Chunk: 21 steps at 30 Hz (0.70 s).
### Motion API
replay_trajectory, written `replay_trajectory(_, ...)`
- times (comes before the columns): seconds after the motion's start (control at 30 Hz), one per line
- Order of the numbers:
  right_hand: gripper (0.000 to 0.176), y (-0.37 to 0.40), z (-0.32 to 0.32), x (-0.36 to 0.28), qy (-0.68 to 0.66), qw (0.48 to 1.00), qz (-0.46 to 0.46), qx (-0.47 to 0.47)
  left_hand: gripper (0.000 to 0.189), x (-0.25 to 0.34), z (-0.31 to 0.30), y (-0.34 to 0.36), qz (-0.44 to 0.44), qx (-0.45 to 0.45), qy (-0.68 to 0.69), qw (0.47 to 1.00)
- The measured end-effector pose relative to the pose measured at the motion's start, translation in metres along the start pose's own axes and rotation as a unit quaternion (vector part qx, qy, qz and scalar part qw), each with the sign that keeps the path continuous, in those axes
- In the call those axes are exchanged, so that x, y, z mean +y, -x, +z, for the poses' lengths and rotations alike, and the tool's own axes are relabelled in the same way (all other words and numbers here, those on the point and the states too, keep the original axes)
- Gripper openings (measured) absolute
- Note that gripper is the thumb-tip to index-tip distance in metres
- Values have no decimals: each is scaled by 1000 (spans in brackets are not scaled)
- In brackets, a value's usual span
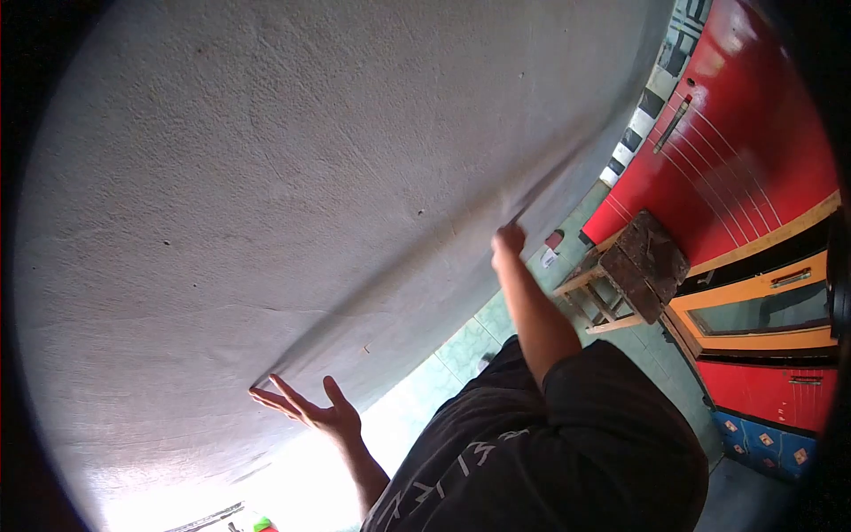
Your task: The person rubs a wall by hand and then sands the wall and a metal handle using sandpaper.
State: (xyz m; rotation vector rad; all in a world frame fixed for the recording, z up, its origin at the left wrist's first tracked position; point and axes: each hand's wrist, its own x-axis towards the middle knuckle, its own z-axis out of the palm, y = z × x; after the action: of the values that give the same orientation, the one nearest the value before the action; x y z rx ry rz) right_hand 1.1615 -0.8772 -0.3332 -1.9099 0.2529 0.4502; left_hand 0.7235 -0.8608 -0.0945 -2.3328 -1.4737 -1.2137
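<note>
My left hand (pixel 310 410) is open at the lower left, with its fingers spread and the fingertips at the grey plastered wall (pixel 266 177). Farther up and to the right, my right hand (pixel 508 244) is closed at the wall's surface. What it holds, if anything, is too small to make out. A long dark streak slants across the wall from near my left fingertips to beyond my right hand. Small pits and fine cracks mark the plaster. I wear a black shirt (pixel 496 452) with white print.
A worn wooden stool (pixel 643 266) stands on the pale green tiled floor (pixel 465 346). Behind it are a red panel (pixel 727 133) with a handle and an orange cabinet (pixel 762 306). Two small items lie near the wall's foot. Bright light falls at the lower left.
</note>
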Motion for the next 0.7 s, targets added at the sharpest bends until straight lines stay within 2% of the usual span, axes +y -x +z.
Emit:
replay_trajectory(0.03, 31, -27, 73, 92, 46, 999, 2, -6, 83, 1, 0, 0, 3, 0, 2, 1000)
replay_trajectory(0.07, 28, -17, 114, 148, 134, 990, 30, -11, 82, 2, -2, -1, 7, 0, -2, 1000)
replay_trajectory(0.1, 27, 25, 92, 130, -52, 983, 160, -67, 80, 5, -2, -2, 10, 2, -4, 1000)
replay_trajectory(0.13, 26, 53, 69, 108, -222, 935, 258, -104, 79, 8, -2, -2, 13, 5, -6, 1000)
replay_trajectory(0.2, 27, 63, 34, 57, -327, 889, 299, -114, 80, 11, -3, -4, 15, 3, 2, 1000)
replay_trajectory(0.23, 21, 33, 28, 50, -358, 882, 299, -74, 80, 11, -5, -4, 16, 0, 5, 1000)
replay_trajectory(0.27, 12, 9, 10, 32, -365, 890, 257, -98, 81, 10, -6, -4, 18, -3, 7, 1000)
replay_trajectory(0.3, 13, -53, 5, 60, -424, 868, 174, -193, 81, 9, -7, -3, 18, -6, 10, 1000)
replay_trajectory(0.33, 11, -51, -16, 20, -456, 867, 140, -146, 82, 8, -7, -2, 18, -8, 13, 1000)
replay_trajectory(0.37, 8, -32, -35, -21, -478, 861, 144, -97, 82, 9, -6, -2, 16, -10, 13, 1000)
replay_trajectory(0.4, 10, -20, -34, -26, -418, 897, 104, -97, 82, 9, -5, 0, 14, -14, 13, 1000)
replay_trajectory(0.47, 29, 10, -27, -21, -293, 951, 23, -98, 83, 8, -4, 3, 12, -18, 14, 1000)
replay_trajectory(0.53, 37, 43, 13, 19, -277, 944, 147, -98, 83, 6, 1, 4, 11, -17, 21, 1000)
replay_trajectory(0.6, 10, 61, 62, 88, -303, 914, 219, -159, 84, 6, 3, 6, 5, -18, 26, 1000)
replay_trajectory(0.63, 21, 78, 67, 81, -274, 934, 182, -136, 84, 5, 3, 6, 1, -18, 24, 1000)
replay_trajectory(0.67, 26, 81, 62, 72, -243, 953, 141, -114, 84, 5, 3, 7, -4, -17, 22, 1000)
replay_trajectory(0.7, 30, 96, 27, 28, -208, 972, 69, -86, 84, 5, 3, 6, -6, -17, 24, 1000)
